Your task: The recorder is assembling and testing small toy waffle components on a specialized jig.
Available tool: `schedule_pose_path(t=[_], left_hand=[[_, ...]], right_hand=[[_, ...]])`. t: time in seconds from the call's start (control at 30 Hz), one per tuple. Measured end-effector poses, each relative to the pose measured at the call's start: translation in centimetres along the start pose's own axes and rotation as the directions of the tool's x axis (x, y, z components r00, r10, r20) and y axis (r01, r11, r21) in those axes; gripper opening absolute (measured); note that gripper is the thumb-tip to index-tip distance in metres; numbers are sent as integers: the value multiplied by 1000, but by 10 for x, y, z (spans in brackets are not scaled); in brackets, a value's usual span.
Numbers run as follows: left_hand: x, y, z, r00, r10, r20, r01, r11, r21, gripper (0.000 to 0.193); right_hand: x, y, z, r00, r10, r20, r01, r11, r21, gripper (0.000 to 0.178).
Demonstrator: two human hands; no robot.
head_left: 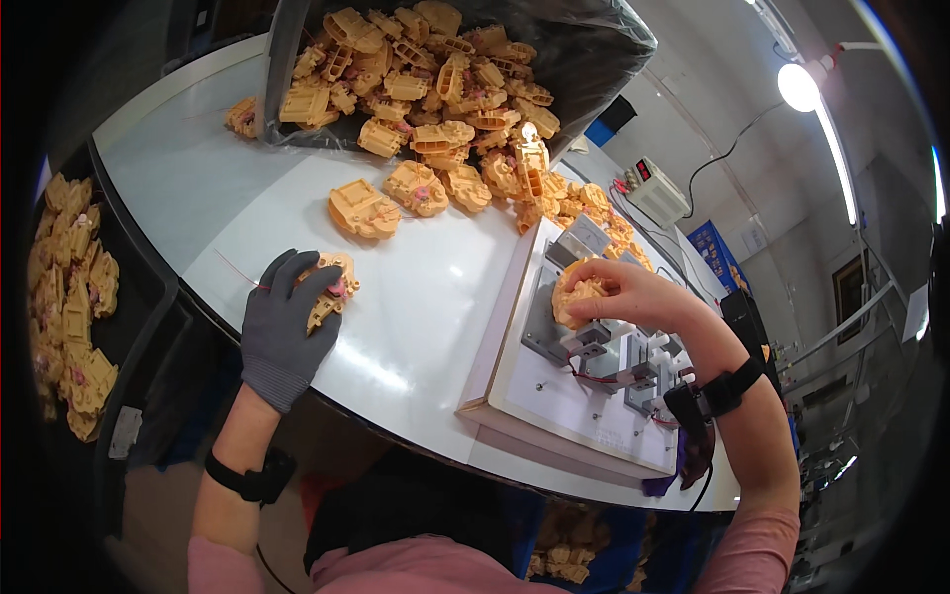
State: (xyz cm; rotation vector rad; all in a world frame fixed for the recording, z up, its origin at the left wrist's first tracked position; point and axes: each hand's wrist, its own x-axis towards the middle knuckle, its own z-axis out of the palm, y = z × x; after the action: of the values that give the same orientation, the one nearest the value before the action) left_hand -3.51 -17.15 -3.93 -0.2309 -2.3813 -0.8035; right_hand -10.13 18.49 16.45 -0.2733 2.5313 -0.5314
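Observation:
My left hand (285,332), in a grey knit glove, curls its fingers round a tan moulded plastic housing (343,269) at the table's near left. A pinkish coil and a thin red wire show on that housing. My bare right hand (633,295) grips a second tan plastic housing (572,300) between thumb and fingers. It is at the grey block on the upper left of a white test fixture (549,388); whether it is fully seated there I cannot tell. Loose tan housings (364,208) lie on the table beyond my hands.
A lined grey bin (633,40) tipped toward me spills many housings at the back. A black crate (148,386) with more housings stands at the left. Behind the fixture are a small powered meter box (655,190) with cables and a blue bin (714,252).

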Motion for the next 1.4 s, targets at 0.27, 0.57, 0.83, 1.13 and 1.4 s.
schedule_pose_path(t=[0.27,0.57,0.83,1.13,1.4], left_hand=[[1,0,2,1000,1,5,-2,999,38,51],[4,5,1,999,-6,36,5,1000,18,51],[-11,-15,3,1000,19,-14,-21,993,-117,56],[30,70,-25,812,-360,460,506,40,-861,57],[49,168,-26,648,-69,759,682,-391,-618,56]], right_hand=[[1,-4,-4,999,32,14,-32,999,40,44],[-23,4,3,981,0,-192,4,1000,19,64],[-119,45,58,646,160,-747,462,697,549,42],[-141,100,158,542,317,-778,659,414,628,31],[-123,99,168,545,259,-797,686,408,602,36]])
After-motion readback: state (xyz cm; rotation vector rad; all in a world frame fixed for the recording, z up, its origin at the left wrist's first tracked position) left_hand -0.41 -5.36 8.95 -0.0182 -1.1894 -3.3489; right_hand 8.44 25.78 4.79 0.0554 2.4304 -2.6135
